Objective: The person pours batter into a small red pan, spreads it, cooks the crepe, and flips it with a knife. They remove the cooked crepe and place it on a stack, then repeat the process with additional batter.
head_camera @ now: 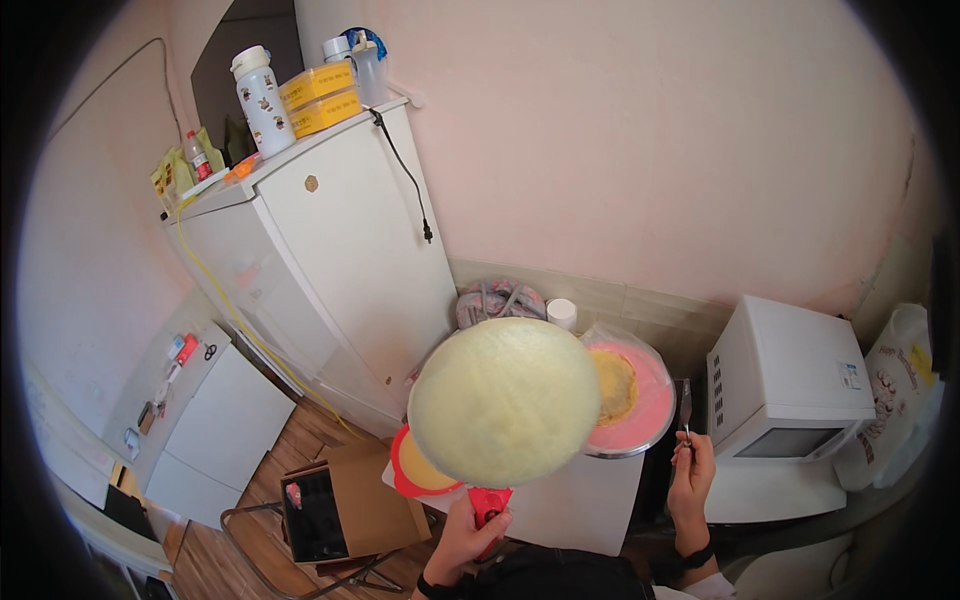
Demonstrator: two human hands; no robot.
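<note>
My left hand (466,534) grips the red handle (490,504) of a round crepe pan, which is tilted up above the white table (574,499). A thin pale-yellow crepe (506,401) covers the pan's face. Partly behind the pan, at its lower left, sits a red dish (397,463) of yellow batter (421,466). To the right, golden cooked crepe (616,386) lies on a pink surface in a round metal-rimmed tray (637,451), partly hidden by the pan. My right hand (691,480) holds a small metal spreader or knife (686,405), blade upward, right of the tray.
A white microwave (795,375) stands at the right, beside a printed plastic bag (889,397). A tall white refrigerator (345,247) rises at the left, its top holding bottles and yellow boxes (322,97). An open cardboard box (379,499) rests on a folding chair (251,555).
</note>
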